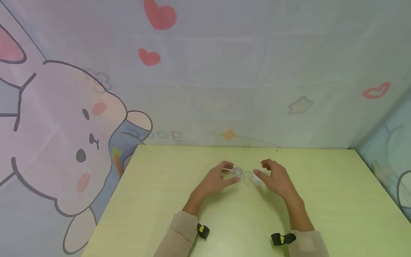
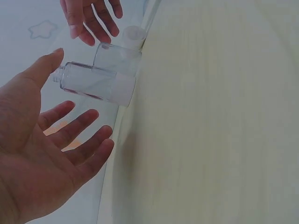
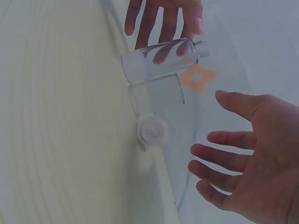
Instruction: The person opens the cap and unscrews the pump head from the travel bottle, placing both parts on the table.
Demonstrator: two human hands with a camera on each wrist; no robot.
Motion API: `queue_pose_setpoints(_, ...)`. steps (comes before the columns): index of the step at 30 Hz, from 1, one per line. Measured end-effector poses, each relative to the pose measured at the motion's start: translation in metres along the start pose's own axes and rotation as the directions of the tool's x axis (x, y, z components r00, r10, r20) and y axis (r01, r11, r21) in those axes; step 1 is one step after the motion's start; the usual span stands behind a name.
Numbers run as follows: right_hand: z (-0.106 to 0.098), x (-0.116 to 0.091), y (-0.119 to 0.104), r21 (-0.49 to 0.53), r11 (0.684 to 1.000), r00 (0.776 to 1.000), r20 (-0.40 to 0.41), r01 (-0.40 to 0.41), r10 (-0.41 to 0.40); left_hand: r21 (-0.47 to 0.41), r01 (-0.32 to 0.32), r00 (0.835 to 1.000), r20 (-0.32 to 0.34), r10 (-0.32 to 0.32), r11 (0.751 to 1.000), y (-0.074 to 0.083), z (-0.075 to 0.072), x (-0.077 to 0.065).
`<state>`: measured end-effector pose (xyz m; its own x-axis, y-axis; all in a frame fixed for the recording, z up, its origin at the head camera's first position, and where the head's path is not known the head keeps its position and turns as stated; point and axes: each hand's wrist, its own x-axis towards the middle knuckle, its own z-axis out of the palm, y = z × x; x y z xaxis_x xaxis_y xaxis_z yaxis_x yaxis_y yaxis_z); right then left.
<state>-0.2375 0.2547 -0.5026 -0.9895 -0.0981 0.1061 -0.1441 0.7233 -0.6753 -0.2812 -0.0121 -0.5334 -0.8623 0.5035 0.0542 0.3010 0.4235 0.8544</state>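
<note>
A small clear bottle (image 2: 88, 81) with a threaded neck and a whitish base stands upright on the table. Beside it is a clear open-topped cylinder (image 3: 161, 93), apparently a cover. To the right of that sits a small white round piece (image 3: 153, 130), whose exact kind I cannot tell. My left hand (image 1: 217, 179) is spread at the bottle's left, its thumb near the neck. On the other side my right hand (image 1: 275, 178) is spread by the white piece, which its thumb partly hides in the head view. Neither hand holds anything.
The pale yellow-green table (image 1: 154, 200) extends around the three pieces. Behind it hangs a printed cloth (image 1: 205, 110) that meets the table's back edge. Black straps with small devices are on both wrists.
</note>
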Motion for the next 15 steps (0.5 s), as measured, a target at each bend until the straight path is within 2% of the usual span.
queue_pose_setpoints(8,0.0033,-0.0016,0.0046,-0.008,0.997,0.997,0.03,0.071,-0.071,0.084,0.013,1.0,-0.018,-0.012,0.996,0.004,-0.0013,-0.0036)
queue_pose_setpoints(15,0.003,-0.0008,0.0019,-0.104,0.991,0.996,0.04,0.089,-0.086,0.133,0.01,0.999,-0.039,-0.005,0.991,0.0081,-0.0064,-0.0079)
